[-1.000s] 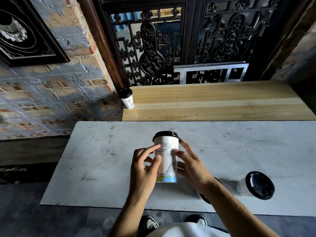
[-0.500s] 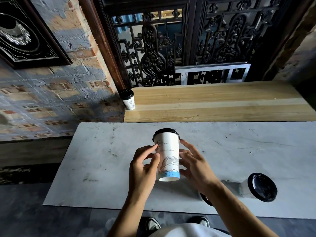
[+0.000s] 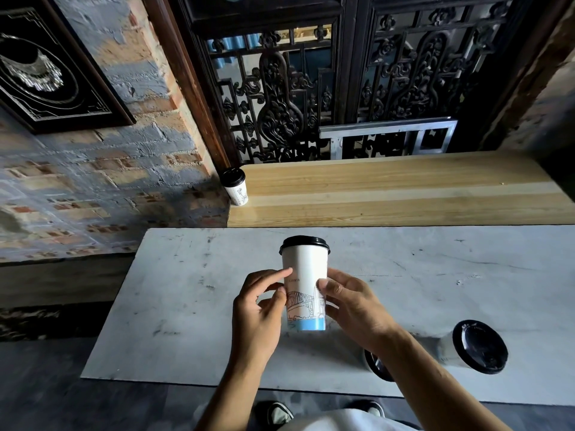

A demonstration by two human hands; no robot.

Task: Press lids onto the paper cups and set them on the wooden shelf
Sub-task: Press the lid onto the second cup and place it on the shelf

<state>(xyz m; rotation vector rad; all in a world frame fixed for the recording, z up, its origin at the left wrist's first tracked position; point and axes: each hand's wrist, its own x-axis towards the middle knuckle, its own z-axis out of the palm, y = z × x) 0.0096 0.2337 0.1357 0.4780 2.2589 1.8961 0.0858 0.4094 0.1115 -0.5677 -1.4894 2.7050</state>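
A white paper cup [image 3: 305,275] with a bridge drawing, a blue base band and a black lid stands upright at the middle of the white table [image 3: 186,306]. My left hand [image 3: 258,312] touches its left side with fingertips. My right hand [image 3: 354,306] grips its right side, thumb on the front. A second lidded cup [image 3: 236,186] stands at the left end of the wooden shelf [image 3: 389,191]. A third lidded cup [image 3: 473,346] stands at the table's right front. A black lid [image 3: 378,367] shows partly behind my right forearm.
A painted brick wall [image 3: 93,188] with a dark framed picture [image 3: 46,76] is on the left. Carved dark lattice doors [image 3: 311,88] and a metal frame [image 3: 385,135] rise behind the shelf. My shoes [image 3: 280,413] show below the table's front edge.
The cup has turned between my hands, so the bridge drawing now faces me. My right hand has closed in from loosely spread fingers to gripping the cup's side.
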